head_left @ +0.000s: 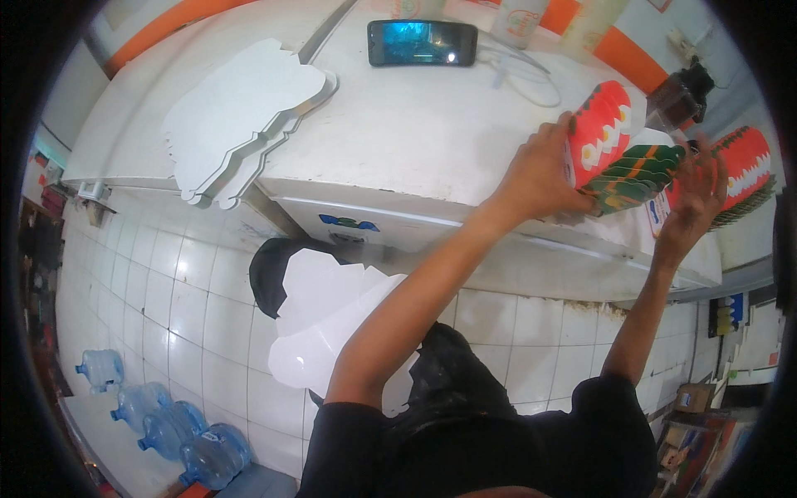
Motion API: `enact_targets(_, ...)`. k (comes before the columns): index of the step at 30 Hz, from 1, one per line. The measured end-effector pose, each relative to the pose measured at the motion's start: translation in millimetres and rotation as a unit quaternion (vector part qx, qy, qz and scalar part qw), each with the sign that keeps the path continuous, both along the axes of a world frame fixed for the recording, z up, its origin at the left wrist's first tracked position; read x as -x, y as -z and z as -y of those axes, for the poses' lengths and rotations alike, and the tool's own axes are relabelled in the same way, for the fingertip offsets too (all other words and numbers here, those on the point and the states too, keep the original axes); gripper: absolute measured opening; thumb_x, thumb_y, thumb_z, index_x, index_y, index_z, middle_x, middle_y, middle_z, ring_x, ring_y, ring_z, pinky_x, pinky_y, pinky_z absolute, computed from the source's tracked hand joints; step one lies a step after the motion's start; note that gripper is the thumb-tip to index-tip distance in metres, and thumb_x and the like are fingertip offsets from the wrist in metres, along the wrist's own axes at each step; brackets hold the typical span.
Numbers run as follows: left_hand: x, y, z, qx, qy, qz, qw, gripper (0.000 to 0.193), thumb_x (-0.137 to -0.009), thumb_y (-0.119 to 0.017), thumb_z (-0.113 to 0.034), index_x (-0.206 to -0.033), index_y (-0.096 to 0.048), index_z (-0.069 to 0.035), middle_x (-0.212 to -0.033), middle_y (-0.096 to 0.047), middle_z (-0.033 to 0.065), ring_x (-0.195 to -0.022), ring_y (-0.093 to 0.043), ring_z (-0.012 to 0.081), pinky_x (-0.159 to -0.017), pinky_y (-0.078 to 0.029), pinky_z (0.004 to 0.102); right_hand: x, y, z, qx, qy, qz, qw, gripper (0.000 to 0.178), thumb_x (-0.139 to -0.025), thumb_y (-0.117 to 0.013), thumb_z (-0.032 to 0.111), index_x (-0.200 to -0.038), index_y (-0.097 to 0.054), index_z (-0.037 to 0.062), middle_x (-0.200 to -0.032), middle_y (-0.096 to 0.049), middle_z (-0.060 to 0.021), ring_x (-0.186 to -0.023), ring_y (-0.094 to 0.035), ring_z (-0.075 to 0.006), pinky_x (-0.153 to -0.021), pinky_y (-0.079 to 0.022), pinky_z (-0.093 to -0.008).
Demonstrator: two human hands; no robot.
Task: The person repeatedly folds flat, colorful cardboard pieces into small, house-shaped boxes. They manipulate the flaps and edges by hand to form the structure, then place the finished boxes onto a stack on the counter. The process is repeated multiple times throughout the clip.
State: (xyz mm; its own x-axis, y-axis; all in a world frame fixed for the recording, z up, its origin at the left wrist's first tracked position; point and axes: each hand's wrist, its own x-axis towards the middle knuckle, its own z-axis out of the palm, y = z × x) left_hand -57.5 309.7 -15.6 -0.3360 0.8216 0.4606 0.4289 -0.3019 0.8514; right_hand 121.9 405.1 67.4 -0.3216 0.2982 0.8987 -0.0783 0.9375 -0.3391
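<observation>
My left hand (541,176) is closed on the near side of a fanned stack of printed cardboard cut-outs (603,133), red with white-and-yellow egg-like shapes and a green part (638,176). The stack stands tilted at the right end of the white counter. At its right side is my right hand (696,197), fingers raised and somewhat apart, slightly blurred. Just beyond that hand stands a second stack of similar red and green cut-outs (744,170), partly hidden by it. Whether the right fingertips touch either stack is unclear.
White die-cut sheets (241,108) lie stacked at the counter's left, overhanging its front edge. More white sheets (332,303) rest below, by my left forearm. A phone (422,43) and white cable (531,79) lie at the back, near cups (516,23). Water jugs (214,455) stand lower left.
</observation>
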Motion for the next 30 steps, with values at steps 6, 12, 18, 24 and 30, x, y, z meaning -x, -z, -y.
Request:
enact_targets(6,0.1,-1.9,1.9,0.015,-0.005,-0.003,1.000,0.121,-0.050,-0.087,-0.037,-0.145,-0.023,0.002,-0.126,-0.048,0.0210,-0.119,-0.048,0.0358,-0.101,-0.041,0.0398,-18.2,-4.7,-15.4,0.018,0.039,0.161,0.986,0.052,-0.101,-0.043,0.037,-0.136,-0.040,-0.0009,-0.143,-0.043,-0.0131,-0.124,-0.050,-0.0234,-0.100,-0.043,-0.0362)
enact_targets(12,-3.7,0.1,-2.5,-0.001,-0.015,-0.010,1.000,0.121,-0.049,-0.088,-0.036,-0.145,-0.024,0.002,-0.127,-0.049,0.0211,-0.118,-0.049,0.0355,-0.101,-0.041,0.0396,-34.4,-17.2,-27.9,0.097,-0.065,0.169,0.979,0.044,-0.100,-0.046,0.034,-0.130,-0.052,0.0015,-0.131,-0.056,-0.0122,-0.117,-0.055,-0.0208,-0.096,-0.045,-0.0327)
enact_targets(18,0.9,-6.1,0.9,0.035,-0.007,0.017,0.999,0.123,-0.048,-0.090,-0.033,-0.146,-0.024,0.000,-0.133,-0.046,0.0189,-0.121,-0.050,0.0302,-0.101,-0.042,0.0372,13.0,-141.6,-39.5,0.032,0.043,0.390,0.919,0.032,-0.091,-0.059,0.022,-0.113,-0.065,0.0002,-0.104,-0.069,-0.0119,-0.092,-0.066,-0.0156,-0.084,-0.050,-0.0289)
enact_targets(24,1.1,3.6,-6.1,-0.021,0.008,0.012,1.000,0.121,-0.049,-0.090,-0.031,-0.146,-0.025,-0.001,-0.133,-0.047,0.0193,-0.121,-0.050,0.0310,-0.102,-0.041,0.0373,76.5,-97.9,-77.7,-0.068,-0.093,0.748,0.653,0.037,-0.077,-0.072,0.023,-0.103,-0.065,-0.0029,-0.095,-0.070,-0.0140,-0.080,-0.067,-0.0187,-0.069,-0.052,-0.0319)
enact_targets(30,7.2,-0.4,5.1,0.015,0.004,0.027,1.000,0.119,-0.049,-0.088,-0.031,-0.147,-0.025,-0.006,-0.130,-0.048,0.0204,-0.121,-0.049,0.0339,-0.102,-0.040,0.0385,110.2,-104.6,-21.5,-0.055,0.065,0.806,0.585,0.050,-0.070,-0.076,0.028,-0.108,-0.062,-0.0024,-0.097,-0.068,-0.0193,-0.083,-0.065,-0.0221,-0.074,-0.050,-0.0349)
